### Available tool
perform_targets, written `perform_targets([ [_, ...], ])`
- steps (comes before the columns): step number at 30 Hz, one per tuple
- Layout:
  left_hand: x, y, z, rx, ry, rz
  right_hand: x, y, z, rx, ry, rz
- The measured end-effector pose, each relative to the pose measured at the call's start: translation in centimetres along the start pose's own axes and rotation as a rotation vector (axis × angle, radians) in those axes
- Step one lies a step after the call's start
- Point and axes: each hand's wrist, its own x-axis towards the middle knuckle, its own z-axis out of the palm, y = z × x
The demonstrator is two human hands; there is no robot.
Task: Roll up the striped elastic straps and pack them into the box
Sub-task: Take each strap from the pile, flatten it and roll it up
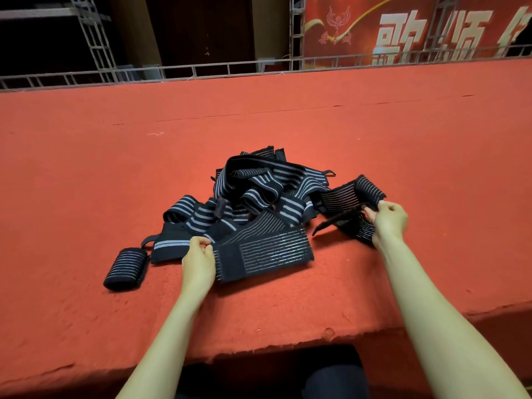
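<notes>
Pinching with the left hand [198, 260] the near left end of a wide strap [264, 251], thumb on top and fingers curled at its edge. Gripping with the right hand [388, 220] a second strap [354, 203], fingers curled round a fold of it, with part of the band raised off the surface and bent back on itself.

Wide strap: laid flat at the front, long axis running left to right, right end angled slightly away, fine pale stripes following that line. Touching, at its far edge, a tangled pile of straps [259, 185] with broader stripes, loops crossing every way. Just left of the left hand, apart from the pile, a rolled strap [125, 269] lying on its side.

Underneath everything, a red felt surface [86, 168]. Along the back, a metal truss [95, 38] and a red banner [403, 30] with white characters.
</notes>
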Motion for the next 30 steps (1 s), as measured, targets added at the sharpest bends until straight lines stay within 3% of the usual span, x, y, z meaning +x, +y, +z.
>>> perform_targets([
  [2,0.0,-0.7,0.2,0.111,-0.032,0.013,0.3,0.8,0.0,-0.426,-0.037,-0.080],
  [4,-0.2,-1.2,0.4,0.237,-0.050,0.072,0.0,1.8,-0.1,-0.822,-0.181,-0.171],
  [6,-0.9,-1.0,0.6,0.309,0.002,0.202,-1.3,3.1,-0.1,-1.030,-0.286,-0.326],
  [8,-1.6,-0.4,1.3,0.319,0.029,0.388,-2.8,4.1,-0.1,-1.165,-0.265,-0.484],
  [10,-2.2,0.2,2.2,0.338,-0.028,0.534,-4.1,4.8,0.0,-1.212,-0.323,-0.643],
  [12,-2.7,0.9,3.3,0.374,-0.145,0.575,-4.9,5.4,0.3,-1.218,-0.625,-0.738],
  [14,-3.0,1.4,4.5,0.439,-0.225,0.568,-5.6,6.4,0.3,-1.310,-0.908,-0.671],
  [15,-3.1,1.5,4.9,0.479,-0.240,0.557,-6.0,6.8,0.2,-1.356,-0.970,-0.612],
  [18,-2.8,1.8,5.6,0.494,-0.233,0.531,-6.5,7.4,-0.3,-1.395,-0.922,-0.572],
  [24,-2.3,2.6,3.7,0.168,-0.254,0.358,-7.1,7.7,-0.5,-1.342,-0.901,-0.517],
  [30,-0.8,0.5,-1.0,0.187,-0.129,0.272,-7.2,8.2,-0.4,-1.428,-0.887,-0.535],
])
